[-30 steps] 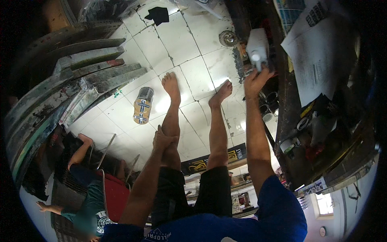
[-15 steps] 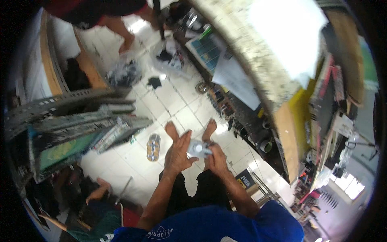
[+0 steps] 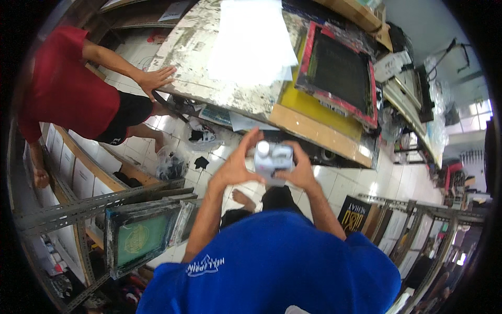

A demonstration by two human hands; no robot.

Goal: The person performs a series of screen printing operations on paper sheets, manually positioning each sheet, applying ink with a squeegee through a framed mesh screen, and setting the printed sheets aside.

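Between my two hands is a pale grey plastic jug (image 3: pixel 275 159) with a white screw cap (image 3: pixel 262 148) and a moulded handle, held upright in front of my body. My left hand (image 3: pixel 235 165) cups its left side, fingers stretched along it and thumb at the near side. My right hand (image 3: pixel 302 168) grips the right side, its fingers bent around the jug. The jug is close to the near edge of a stained worktable (image 3: pixel 191 68) and apart from it.
White sheets (image 3: pixel 251 42) and a pink-edged screen-printing frame (image 3: pixel 340 73) lie on the worktable. A person in a red shirt (image 3: pixel 70 83) rests one hand on its left corner. Framed screens (image 3: pixel 138 238) stand at left; metal racks (image 3: pixel 413 209) are at right.
The jug has come up from low above the floor toward the worktable. My left hand has closed in against it. My view has swung up, bringing the person in red further into sight.
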